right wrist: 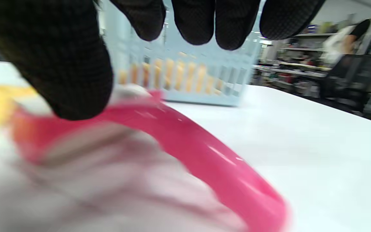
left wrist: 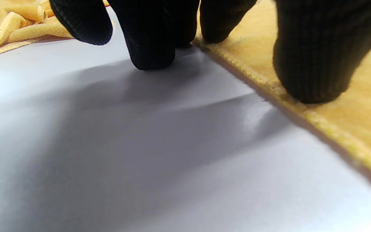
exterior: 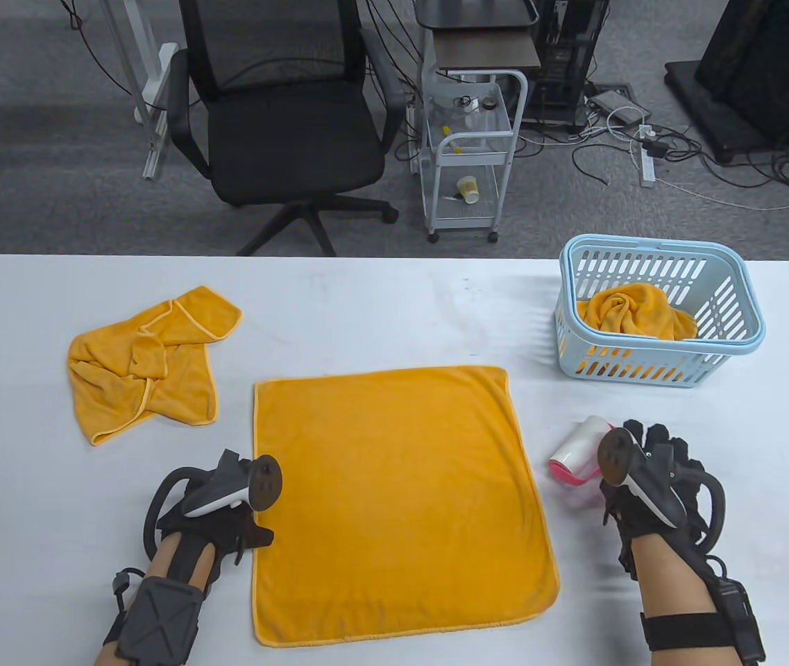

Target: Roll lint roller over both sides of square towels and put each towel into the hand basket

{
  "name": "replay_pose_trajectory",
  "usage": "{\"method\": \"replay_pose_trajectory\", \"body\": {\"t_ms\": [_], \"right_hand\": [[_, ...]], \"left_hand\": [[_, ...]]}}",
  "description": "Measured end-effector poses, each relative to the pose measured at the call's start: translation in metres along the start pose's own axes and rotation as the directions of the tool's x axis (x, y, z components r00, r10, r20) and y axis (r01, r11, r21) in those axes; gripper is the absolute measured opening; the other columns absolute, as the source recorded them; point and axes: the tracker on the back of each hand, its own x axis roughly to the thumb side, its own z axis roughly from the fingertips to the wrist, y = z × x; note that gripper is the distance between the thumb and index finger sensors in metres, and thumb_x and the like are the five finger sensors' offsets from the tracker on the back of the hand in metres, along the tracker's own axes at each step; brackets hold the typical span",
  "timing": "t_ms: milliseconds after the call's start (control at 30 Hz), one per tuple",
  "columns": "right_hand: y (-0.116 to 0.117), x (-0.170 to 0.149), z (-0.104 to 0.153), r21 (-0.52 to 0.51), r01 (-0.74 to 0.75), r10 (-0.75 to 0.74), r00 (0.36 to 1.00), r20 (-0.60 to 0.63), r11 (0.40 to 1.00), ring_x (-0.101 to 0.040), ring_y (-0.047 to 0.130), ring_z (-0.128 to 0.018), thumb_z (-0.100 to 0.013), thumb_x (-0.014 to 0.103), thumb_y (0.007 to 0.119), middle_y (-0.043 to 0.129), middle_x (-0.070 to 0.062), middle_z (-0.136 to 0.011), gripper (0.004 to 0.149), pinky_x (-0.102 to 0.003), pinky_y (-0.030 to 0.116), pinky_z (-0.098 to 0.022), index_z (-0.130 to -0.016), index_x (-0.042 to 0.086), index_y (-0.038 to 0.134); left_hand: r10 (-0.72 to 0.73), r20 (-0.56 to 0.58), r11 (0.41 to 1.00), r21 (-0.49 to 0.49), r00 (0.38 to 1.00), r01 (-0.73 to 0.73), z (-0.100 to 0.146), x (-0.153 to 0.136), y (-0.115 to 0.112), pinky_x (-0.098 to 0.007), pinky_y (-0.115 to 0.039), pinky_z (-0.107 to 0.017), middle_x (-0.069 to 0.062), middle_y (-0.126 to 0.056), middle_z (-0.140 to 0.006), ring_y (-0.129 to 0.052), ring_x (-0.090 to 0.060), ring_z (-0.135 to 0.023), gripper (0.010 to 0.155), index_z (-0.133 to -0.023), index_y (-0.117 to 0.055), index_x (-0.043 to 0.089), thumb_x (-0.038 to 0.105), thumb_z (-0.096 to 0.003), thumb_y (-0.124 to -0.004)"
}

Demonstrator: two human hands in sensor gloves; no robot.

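White table (exterior: 380,305) with flat towel (exterior: 394,499), left hand (exterior: 227,506) fingers relaxed at its edge, right hand (exterior: 651,479) loose over lint roller (exterior: 578,454), office chair (exterior: 276,118) behind

The lint roller (right wrist: 185,154) (right wrist view) is blurred, its handle hidden.

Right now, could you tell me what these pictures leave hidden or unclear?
- Lint roller: in the table view the right hand and its tracker cover the handle; the right wrist view blurs it, so whether the hand grips it cannot be told.
- Flat towel: its underside is hidden in every view.
- Basket: the towel inside is bunched; anything beneath it is hidden.
- Left hand: the tracker covers its fingers in the table view.
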Motion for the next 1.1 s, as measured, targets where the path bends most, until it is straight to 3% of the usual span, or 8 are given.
{"method": "replay_pose_trajectory", "body": {"t_ms": [233,433,567,733,867,933,1000,1100], "right_hand": [[-0.027,0.109,0.009,0.200,0.194,-0.256,0.898,0.358,0.960,-0.055,0.047,-0.104,-0.039,0.059,0.095,0.031,-0.023,-0.117,0.104,-0.071,0.055,-0.067,-0.114,0.025,0.032],[-0.007,0.206,0.022,0.328,-0.039,-0.154,0.828,0.540,0.944,-0.056,0.039,-0.105,-0.038,0.061,0.094,0.021,-0.023,-0.116,0.111,-0.073,0.052,-0.068,-0.113,0.027,0.021],[0.025,0.239,0.021,0.385,-0.178,-0.075,0.826,0.559,0.906,-0.057,0.036,-0.106,-0.037,0.062,0.094,0.020,-0.023,-0.116,0.112,-0.074,0.051,-0.068,-0.113,0.026,0.019],[0.038,0.243,0.014,0.360,-0.171,-0.053,0.843,0.535,0.917,-0.053,0.045,-0.103,-0.036,0.059,0.094,0.031,-0.021,-0.115,0.102,-0.071,0.059,-0.066,-0.114,0.028,0.035],[0.037,0.238,0.010,0.262,-0.095,-0.052,0.863,0.503,0.960,-0.038,0.081,-0.080,-0.048,0.035,0.090,0.072,-0.009,-0.095,0.049,-0.057,0.079,-0.055,-0.093,0.027,0.072],[0.035,0.234,0.008,0.229,-0.110,-0.026,0.855,0.518,0.967,-0.034,0.089,-0.072,-0.048,0.033,0.088,0.079,-0.008,-0.088,0.043,-0.050,0.087,-0.048,-0.089,0.028,0.075],[0.026,0.224,0.001,0.306,-0.112,-0.058,0.867,0.495,0.945,-0.032,0.097,-0.063,-0.049,0.033,0.085,0.083,-0.009,-0.085,0.043,-0.046,0.092,-0.040,-0.090,0.028,0.072],[-0.016,0.189,-0.018,0.311,0.117,-0.235,0.896,0.376,0.943,-0.028,0.104,-0.047,-0.048,0.032,0.086,0.086,-0.010,-0.081,0.044,-0.042,0.094,-0.029,-0.090,0.027,0.073]], "left_hand": [[0.007,0.005,1.000,0.002,1.000,-0.007,0.000,0.000,0.000,-0.069,-0.053,-0.075,-0.009,-0.046,-0.120,-0.072,-0.036,-0.095,0.088,-0.108,-0.050,0.030,0.061,-0.0347,-0.088],[0.027,0.011,1.000,0.001,1.000,-0.027,0.000,-0.002,0.000,-0.068,-0.053,-0.075,-0.009,-0.047,-0.120,-0.072,-0.036,-0.095,0.088,-0.108,-0.050,0.031,0.061,-0.0349,-0.089],[0.053,0.020,0.999,0.005,0.998,-0.054,0.000,-0.005,0.001,-0.068,-0.053,-0.075,-0.009,-0.048,-0.120,-0.073,-0.036,-0.096,0.088,-0.108,-0.050,0.031,0.062,-0.0346,-0.089],[0.057,0.023,0.998,0.020,0.998,-0.057,0.003,-0.007,0.004,-0.066,-0.052,-0.076,-0.009,-0.054,-0.119,-0.077,-0.034,-0.097,0.094,-0.108,-0.042,0.033,0.063,-0.0327,-0.090],[0.062,0.029,0.998,0.022,0.998,-0.063,0.005,-0.009,0.006,-0.064,-0.052,-0.077,-0.009,-0.055,-0.119,-0.080,-0.033,-0.099,0.097,-0.107,-0.041,0.033,0.064,-0.0308,-0.092],[0.066,0.032,0.997,0.025,0.997,-0.067,0.006,-0.010,0.007,-0.064,-0.052,-0.077,-0.009,-0.058,-0.118,-0.081,-0.033,-0.099,0.097,-0.107,-0.042,0.033,0.064,-0.0302,-0.092],[0.066,0.035,0.997,0.028,0.997,-0.067,0.006,-0.010,0.007,-0.064,-0.053,-0.076,-0.009,-0.060,-0.117,-0.082,-0.033,-0.099,0.097,-0.107,-0.042,0.033,0.064,-0.0300,-0.092],[0.068,0.037,0.997,0.031,0.997,-0.069,0.006,-0.011,0.007,-0.064,-0.054,-0.076,-0.008,-0.061,-0.117,-0.083,-0.033,-0.099,0.096,-0.107,-0.043,0.033,0.065,-0.0300,-0.092]]}}
